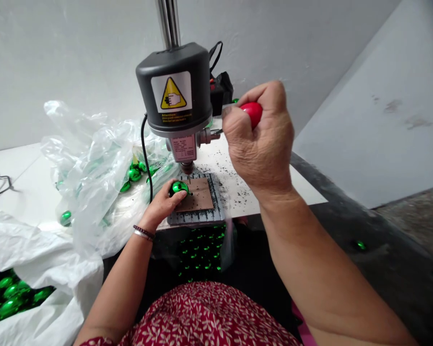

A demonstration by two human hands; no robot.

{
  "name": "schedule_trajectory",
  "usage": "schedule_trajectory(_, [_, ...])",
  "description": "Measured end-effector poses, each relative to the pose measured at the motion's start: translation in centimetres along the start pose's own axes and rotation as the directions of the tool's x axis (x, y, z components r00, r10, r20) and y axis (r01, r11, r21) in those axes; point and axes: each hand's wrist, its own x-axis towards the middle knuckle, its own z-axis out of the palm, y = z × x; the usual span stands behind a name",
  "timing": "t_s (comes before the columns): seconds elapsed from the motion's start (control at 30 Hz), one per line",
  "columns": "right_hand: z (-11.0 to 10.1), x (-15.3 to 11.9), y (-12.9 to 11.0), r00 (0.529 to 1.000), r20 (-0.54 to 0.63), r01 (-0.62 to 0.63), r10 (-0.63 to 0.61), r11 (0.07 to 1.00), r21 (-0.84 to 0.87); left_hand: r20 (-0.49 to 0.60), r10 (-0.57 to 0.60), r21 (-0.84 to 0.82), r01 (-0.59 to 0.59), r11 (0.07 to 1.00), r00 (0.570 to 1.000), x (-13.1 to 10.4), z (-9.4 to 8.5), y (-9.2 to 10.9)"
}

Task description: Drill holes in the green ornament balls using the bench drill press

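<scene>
Left hand (163, 202): grips green ball (179, 186) left of drill bit (189, 179); best kept steady, clear
Right hand (261, 144): wraps red knob (252, 114); best pressed evenly

The person's left arm (124, 281) reaches forward and low, and the left hand (163, 204) is curled in a grip. The right arm (321, 257) reaches higher, with the right hand (261, 142) bunched up tight.
</scene>
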Motion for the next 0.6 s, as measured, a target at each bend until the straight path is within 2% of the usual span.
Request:
schedule_trajectory(0.17, [-0.1, 0.2, -0.4, 0.999, 0.022, -0.025, 0.023, 0.997, 0.071, -0.006, 0.044, 0.237, -0.041, 0.971, 0.999, 1.7, 0.2, 0.1])
schedule_trajectory(0.3, [-0.2, 0.3, -0.8, 0.998, 0.024, -0.055, 0.053, 0.995, 0.077, -0.009, 0.065, 0.386, -0.056, 0.921, 0.998, 2.0, 0.6, 0.7])
schedule_trajectory(0.47, [-0.4, 0.3, -0.9, 0.996, 0.048, -0.076, 0.074, 0.996, 0.047, 0.001, 0.076, 0.491, -0.066, 0.869, 0.997, 2.0, 1.1, 1.4])
schedule_trajectory(0.6, [-0.3, 0.1, -0.7, 0.999, 0.024, -0.042, 0.041, 0.997, 0.057, 0.012, 0.167, 0.548, -0.146, 0.824, 0.986, 2.5, 1.4, 0.9])
